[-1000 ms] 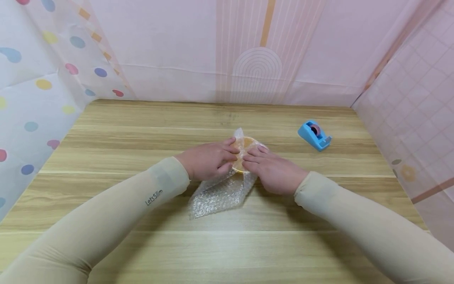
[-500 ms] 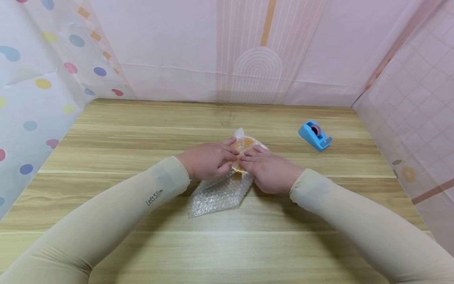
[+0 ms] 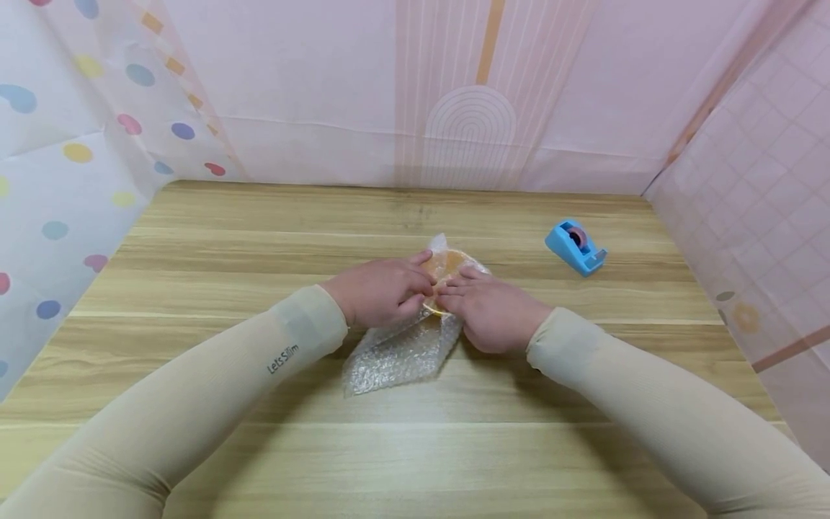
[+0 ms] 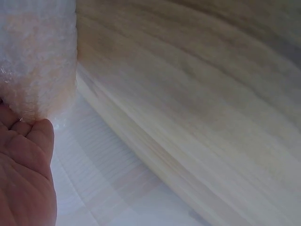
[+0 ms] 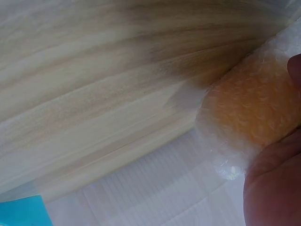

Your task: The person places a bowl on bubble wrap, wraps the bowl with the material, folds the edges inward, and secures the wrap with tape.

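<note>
A round orange object with a yellow rim point(image 3: 457, 257), perhaps a bowl or cup, is partly covered by clear bubble wrap point(image 3: 402, 360) on the table. From its left side my left hand point(image 3: 382, 292) holds the wrap against it with bent fingers and thumb. My right hand point(image 3: 496, 310) rests on its right side, with fairly straight fingers pressing the wrap over the top. In the right wrist view the orange side point(image 5: 254, 103) shows through the wrap, close to the palm. Both hands hide much of the object.
A blue tape dispenser point(image 3: 576, 247) with a pink roll stands at the back right of the wooden table point(image 3: 415, 454). A loose flap of wrap spreads toward the front. Patterned sheets point(image 3: 311, 86) rise along the back and sides.
My right hand has slid slightly left across the top of the object, drawing its fingertips near the left hand's. The left hand stays where it was.
</note>
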A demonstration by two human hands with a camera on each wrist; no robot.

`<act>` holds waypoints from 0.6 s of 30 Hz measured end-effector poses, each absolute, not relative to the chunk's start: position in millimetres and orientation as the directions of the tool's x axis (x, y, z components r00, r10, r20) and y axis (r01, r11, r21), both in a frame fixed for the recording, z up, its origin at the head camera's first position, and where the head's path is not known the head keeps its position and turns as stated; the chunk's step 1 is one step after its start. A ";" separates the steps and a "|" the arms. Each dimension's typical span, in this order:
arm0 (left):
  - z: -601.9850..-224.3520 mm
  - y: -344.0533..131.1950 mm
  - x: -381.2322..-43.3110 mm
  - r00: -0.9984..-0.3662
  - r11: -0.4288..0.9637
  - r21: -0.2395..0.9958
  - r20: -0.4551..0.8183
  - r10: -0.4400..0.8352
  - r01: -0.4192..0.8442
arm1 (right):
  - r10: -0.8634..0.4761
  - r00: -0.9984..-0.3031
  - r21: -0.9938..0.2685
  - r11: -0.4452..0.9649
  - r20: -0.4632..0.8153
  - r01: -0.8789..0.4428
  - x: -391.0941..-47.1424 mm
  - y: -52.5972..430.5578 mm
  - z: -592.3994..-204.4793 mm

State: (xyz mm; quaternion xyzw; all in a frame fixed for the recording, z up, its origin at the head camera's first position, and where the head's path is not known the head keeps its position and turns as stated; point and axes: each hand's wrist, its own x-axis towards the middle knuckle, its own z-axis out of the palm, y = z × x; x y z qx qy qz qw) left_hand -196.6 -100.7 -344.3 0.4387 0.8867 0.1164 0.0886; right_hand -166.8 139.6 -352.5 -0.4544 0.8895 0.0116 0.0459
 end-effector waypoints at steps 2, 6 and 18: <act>-344.6 -100.2 -197.1 -0.595 0.584 0.283 -0.054 0.802 0.761 | -0.805 -0.586 -0.022 0.590 -0.090 -0.807 -167.0 139.1 -352.6; -344.8 -99.8 -198.3 -0.588 0.577 0.285 -0.055 0.807 0.765 | -0.802 -0.590 -0.026 0.594 -0.094 -0.804 -168.0 137.5 -353.3; -343.4 -99.5 -202.0 -0.584 0.571 0.302 -0.054 0.810 0.764 | -0.814 -0.574 -0.039 0.579 -0.089 -0.815 -170.5 134.6 -351.6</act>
